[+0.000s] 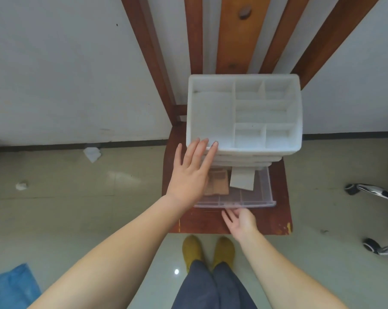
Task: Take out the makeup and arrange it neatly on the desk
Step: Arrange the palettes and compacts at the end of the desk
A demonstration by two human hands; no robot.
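Observation:
A white plastic makeup organiser (244, 148) with several bare top compartments stands on a dark red wooden chair seat (280, 219). Its lowest clear drawer (260, 197) is pulled out toward me. Inside lie a tan flat packet (218, 182) and a white card (242, 180). My left hand (192, 172) reaches forward with straight fingers, the fingertips touching the organiser's front left rim. My right hand (240, 219) is at the drawer's front edge with loosely spread fingers, touching the underside of its lip.
The chair back's wooden slats (240, 34) rise behind the organiser against a white wall. Crumpled paper (92, 153) lies on the tiled floor at left, blue plastic (10, 286) at lower left. Chrome chair legs with castors (371, 192) are at right. My feet stand before the chair.

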